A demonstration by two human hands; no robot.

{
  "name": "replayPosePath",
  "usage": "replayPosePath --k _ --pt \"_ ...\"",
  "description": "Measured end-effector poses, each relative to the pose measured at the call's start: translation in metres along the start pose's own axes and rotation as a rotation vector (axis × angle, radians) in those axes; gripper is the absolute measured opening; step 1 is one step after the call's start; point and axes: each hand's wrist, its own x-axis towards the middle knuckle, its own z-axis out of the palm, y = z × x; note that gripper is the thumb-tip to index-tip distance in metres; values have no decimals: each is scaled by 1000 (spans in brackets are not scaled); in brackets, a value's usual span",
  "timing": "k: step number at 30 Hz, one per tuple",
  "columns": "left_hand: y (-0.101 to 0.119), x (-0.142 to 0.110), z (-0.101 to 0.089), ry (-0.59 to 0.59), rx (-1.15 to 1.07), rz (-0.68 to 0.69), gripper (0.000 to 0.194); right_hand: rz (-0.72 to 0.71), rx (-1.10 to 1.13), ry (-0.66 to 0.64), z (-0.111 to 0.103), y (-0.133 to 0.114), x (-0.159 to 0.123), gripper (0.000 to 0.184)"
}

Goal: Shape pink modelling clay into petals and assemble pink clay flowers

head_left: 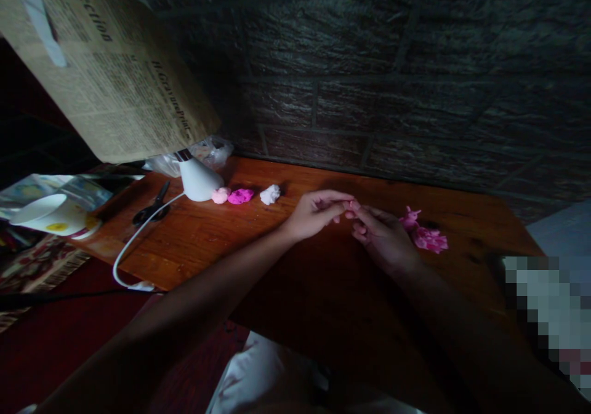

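My left hand (314,214) and my right hand (386,235) meet above the wooden table, fingertips pinched together. Between them is a tiny piece of pink clay (351,204), mostly covered by the fingers. Just right of my right hand lie a pink ruffled clay flower (430,240) and a smaller pink clay shape (410,218), which is partly hidden behind that hand. To the left of my hands, a white clay lump (270,194), a bright magenta lump (241,196) and a pale pink lump (221,195) sit in a row.
A lamp with a newsprint shade (133,82) stands at the back left on a white base (198,180), its white cord (120,251) hanging over the edge. Black scissors (154,210) and a paper cup (48,214) lie farther left. Behind the table (258,171) rises a dark brick wall (369,75).
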Motion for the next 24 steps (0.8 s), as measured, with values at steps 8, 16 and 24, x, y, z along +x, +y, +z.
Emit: replayPosePath --k 8,16,24 --pt "0 1 1 -71 -177 -106 36 -45 58 -62 -1 0 2 31" --pt "7 -2 -2 -198 -249 -181 44 -51 95 -201 -1 -3 -2 26" --pt "10 1 0 -95 -264 -158 35 20 104 -158 -2 -4 -1 29"
